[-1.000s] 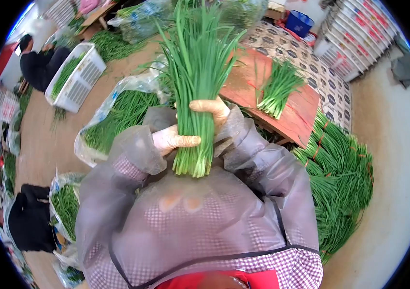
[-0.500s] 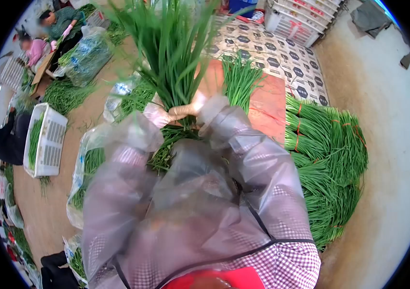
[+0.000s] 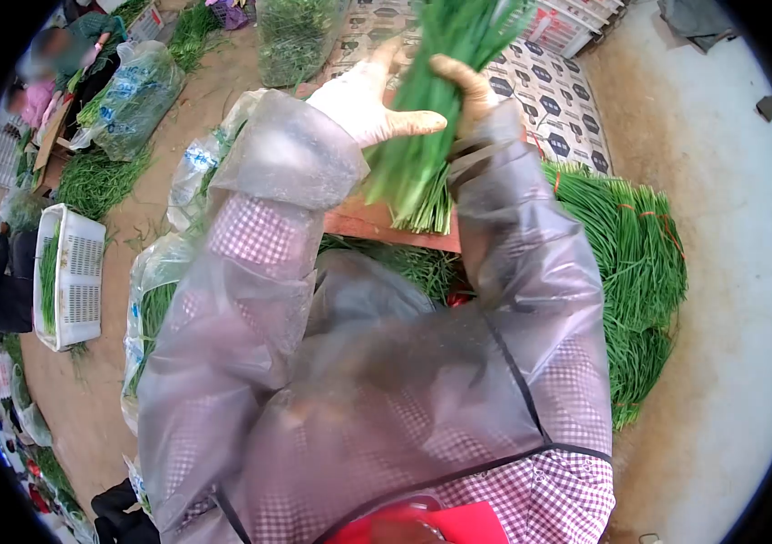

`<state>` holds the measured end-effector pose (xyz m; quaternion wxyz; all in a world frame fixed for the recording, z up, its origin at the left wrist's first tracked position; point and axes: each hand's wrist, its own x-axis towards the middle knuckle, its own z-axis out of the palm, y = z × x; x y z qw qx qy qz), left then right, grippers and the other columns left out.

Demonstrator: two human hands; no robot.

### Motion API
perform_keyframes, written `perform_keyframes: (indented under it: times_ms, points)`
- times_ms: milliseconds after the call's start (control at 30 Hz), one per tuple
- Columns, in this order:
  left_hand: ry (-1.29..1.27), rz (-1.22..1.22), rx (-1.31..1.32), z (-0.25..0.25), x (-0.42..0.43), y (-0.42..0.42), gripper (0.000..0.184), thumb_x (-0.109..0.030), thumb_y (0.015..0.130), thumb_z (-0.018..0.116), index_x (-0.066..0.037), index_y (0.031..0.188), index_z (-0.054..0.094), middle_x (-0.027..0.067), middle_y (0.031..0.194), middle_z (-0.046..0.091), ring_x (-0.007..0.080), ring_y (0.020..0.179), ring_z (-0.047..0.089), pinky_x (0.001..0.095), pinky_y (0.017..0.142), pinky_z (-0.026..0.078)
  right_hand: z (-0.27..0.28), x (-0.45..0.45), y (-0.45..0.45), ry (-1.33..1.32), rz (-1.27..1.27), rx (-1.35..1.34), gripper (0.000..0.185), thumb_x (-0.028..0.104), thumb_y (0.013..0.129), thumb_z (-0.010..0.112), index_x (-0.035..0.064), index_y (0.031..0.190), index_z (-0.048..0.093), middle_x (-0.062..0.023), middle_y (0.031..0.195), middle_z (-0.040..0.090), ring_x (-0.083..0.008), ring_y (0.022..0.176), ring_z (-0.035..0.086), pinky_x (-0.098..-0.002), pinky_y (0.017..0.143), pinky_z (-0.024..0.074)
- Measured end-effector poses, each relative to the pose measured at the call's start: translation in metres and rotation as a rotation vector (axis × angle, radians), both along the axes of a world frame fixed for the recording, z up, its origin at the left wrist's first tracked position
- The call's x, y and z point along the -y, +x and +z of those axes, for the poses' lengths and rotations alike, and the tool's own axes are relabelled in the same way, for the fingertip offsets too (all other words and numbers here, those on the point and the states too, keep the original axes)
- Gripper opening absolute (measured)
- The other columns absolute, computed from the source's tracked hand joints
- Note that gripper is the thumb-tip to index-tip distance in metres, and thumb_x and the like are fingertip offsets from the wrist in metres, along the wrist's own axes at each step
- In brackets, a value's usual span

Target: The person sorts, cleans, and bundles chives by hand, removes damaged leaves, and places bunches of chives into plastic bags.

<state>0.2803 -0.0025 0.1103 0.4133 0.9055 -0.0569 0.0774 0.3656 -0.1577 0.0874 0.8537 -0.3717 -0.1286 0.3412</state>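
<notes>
Over the reddish board (image 3: 359, 220) a thick bunch of chives (image 3: 436, 109) stands tilted, its pale cut ends downward on the board and its leafy tops up and to the right. My right hand (image 3: 472, 86), gloved, grips the bunch from its right side, with its thumb in front. Beside the left of the bunch is my left hand (image 3: 363, 102), in a pale glove with fingers and thumb spread; the thumb reaches across the stalks, perhaps touching them. Loose green stalks (image 3: 408, 265) lie just below the board, against my apron.
Tied chive bundles (image 3: 631, 272) are piled to my right. Clear bags of greens (image 3: 155, 299) and a white crate (image 3: 77, 281) stand at left. Stacked white crates (image 3: 558, 27) are at the back. Other people (image 3: 5, 281) sit along the far left. A wall runs along the right.
The bunch has moved right, over the board, and now shows its cut ends downward. My left hand has come off its hold and spread; my right hand moved right with the chives.
</notes>
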Motion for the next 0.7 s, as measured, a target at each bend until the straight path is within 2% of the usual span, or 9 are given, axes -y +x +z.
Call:
perform_keyframes:
  times_ms: [67, 100, 233, 333, 400, 433, 500, 633, 700]
  points:
    - [-0.271, -0.019, -0.057, 0.003, 0.007, -0.008, 0.108, -0.052, 0.07, 0.077, -0.004, 0.147, 0.019, 0.0203, 0.141, 0.039, 0.0288, 0.13, 0.04, 0.0385, 0.106, 0.034, -0.011, 0.024, 0.027, -0.001, -0.003, -0.101, 0.034, 0.022, 0.076, 0.07, 0.0026, 0.102, 0.061, -0.0119, 0.088, 0.066, -0.0289, 0.073, 0.066, -0.0435, 0.072, 0.0564]
    - [-0.271, -0.021, -0.06, -0.005, 0.005, -0.006, 0.108, -0.052, 0.07, 0.077, -0.004, 0.147, 0.019, 0.0203, 0.141, 0.039, 0.0288, 0.13, 0.04, 0.0385, 0.106, 0.034, -0.027, 0.037, 0.044, 0.024, -0.015, -0.074, 0.039, 0.022, 0.079, 0.068, 0.0015, 0.112, 0.059, -0.0139, 0.094, 0.066, -0.0297, 0.084, 0.065, -0.0435, 0.08, 0.0548]
    - [-0.363, 0.072, -0.418, -0.104, -0.027, 0.012, 0.116, -0.067, 0.067, 0.07, 0.005, 0.144, 0.021, 0.025, 0.144, 0.034, 0.0327, 0.135, 0.033, 0.0411, 0.11, 0.028, -0.074, 0.068, 0.061, -0.13, -0.024, -0.164, 0.037, 0.02, 0.079, 0.067, -0.0005, 0.109, 0.06, -0.0149, 0.097, 0.067, -0.0283, 0.085, 0.065, -0.0424, 0.081, 0.0545]
    - [-0.339, 0.117, -0.672, -0.129, -0.006, -0.005, 0.117, -0.069, 0.067, 0.069, 0.009, 0.142, 0.023, 0.0265, 0.142, 0.036, 0.0316, 0.133, 0.036, 0.0381, 0.109, 0.031, -0.118, 0.074, 0.061, -0.28, -0.018, -0.308, 0.04, 0.022, 0.079, 0.068, -0.0018, 0.111, 0.06, -0.0154, 0.097, 0.067, -0.0292, 0.082, 0.066, -0.0421, 0.08, 0.0549]
    - [-0.13, 0.225, -0.755, -0.168, 0.007, 0.002, 0.109, -0.064, 0.07, 0.07, 0.01, 0.139, 0.029, 0.0235, 0.138, 0.044, 0.0303, 0.128, 0.043, 0.0357, 0.107, 0.033, -0.166, 0.071, 0.076, -0.652, -0.087, -0.34, 0.043, 0.023, 0.077, 0.072, -0.0015, 0.11, 0.061, -0.0153, 0.097, 0.068, -0.0292, 0.08, 0.067, -0.0419, 0.077, 0.0555]
    - [-0.306, 0.175, -0.737, -0.19, 0.012, 0.004, 0.104, -0.059, 0.072, 0.071, 0.009, 0.139, 0.03, 0.022, 0.135, 0.046, 0.0288, 0.126, 0.045, 0.0353, 0.106, 0.034, -0.152, 0.067, 0.061, -0.77, -0.143, -0.189, 0.047, 0.023, 0.072, 0.078, -0.0014, 0.109, 0.061, -0.0148, 0.094, 0.069, -0.029, 0.079, 0.067, -0.0409, 0.075, 0.0557]
    - [-0.469, 0.192, -0.706, -0.182, 0.036, -0.004, 0.1, -0.056, 0.075, 0.071, 0.005, 0.142, 0.027, 0.0193, 0.138, 0.044, 0.0266, 0.129, 0.042, 0.0356, 0.108, 0.031, -0.229, 0.064, 0.089, -0.758, -0.218, -0.019, 0.058, 0.025, 0.069, 0.082, -0.002, 0.114, 0.059, -0.0152, 0.1, 0.067, -0.0274, 0.087, 0.065, -0.0378, 0.08, 0.0526]
    - [-0.686, 0.148, -0.431, -0.204, 0.062, 0.005, 0.113, -0.06, 0.068, 0.074, 0.006, 0.143, 0.02, 0.0228, 0.135, 0.046, 0.029, 0.129, 0.043, 0.0355, 0.107, 0.033, -0.187, 0.052, 0.056, -0.681, -0.333, 0.184, 0.075, 0.028, 0.07, 0.08, -0.0022, 0.13, 0.047, -0.0173, 0.116, 0.062, -0.0279, 0.102, 0.061, -0.037, 0.09, 0.0473]
    - [-0.449, 0.274, -0.491, -0.212, 0.068, 0.011, 0.12, -0.062, 0.064, 0.075, 0.007, 0.143, 0.017, 0.0247, 0.135, 0.045, 0.031, 0.129, 0.043, 0.0366, 0.107, 0.033, -0.214, 0.054, 0.068, -0.798, -0.429, 0.414, 0.08, 0.033, 0.072, 0.077, -0.0024, 0.134, 0.04, -0.02, 0.121, 0.057, -0.0305, 0.108, 0.058, -0.0393, 0.093, 0.045]
